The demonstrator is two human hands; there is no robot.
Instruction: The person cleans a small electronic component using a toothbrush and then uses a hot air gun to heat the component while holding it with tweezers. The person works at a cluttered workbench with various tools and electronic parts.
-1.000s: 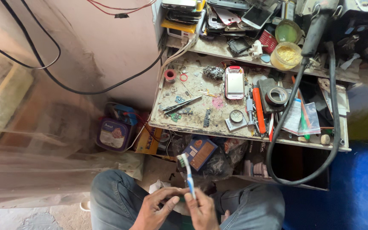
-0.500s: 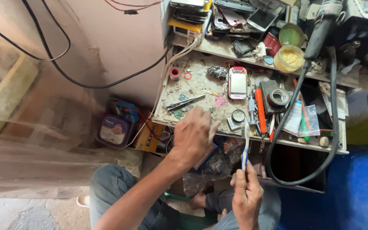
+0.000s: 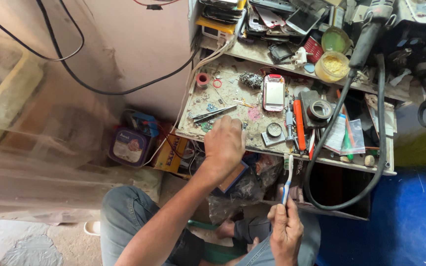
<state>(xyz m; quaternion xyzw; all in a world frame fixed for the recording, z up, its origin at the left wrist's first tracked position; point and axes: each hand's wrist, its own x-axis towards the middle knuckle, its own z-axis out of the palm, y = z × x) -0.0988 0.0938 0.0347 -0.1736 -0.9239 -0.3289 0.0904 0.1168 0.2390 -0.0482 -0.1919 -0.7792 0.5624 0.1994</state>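
Left hand (image 3: 224, 143) spread over cluttered tabletop (image 3: 232, 106), tweezers (image 3: 212, 114) at eleven o'clock; right hand (image 3: 284, 231) pinching upright toothbrush (image 3: 287, 178).

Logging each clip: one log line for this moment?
left hand: over workbench, near tweezers | right hand: holds toothbrush upright

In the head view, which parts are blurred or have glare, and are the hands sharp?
Head view: both hands are sharp, the left hand over the workbench, the right hand holding a toothbrush; soft daylight, no hard shadows; a translucent sheet at left looks smeared and hazy.
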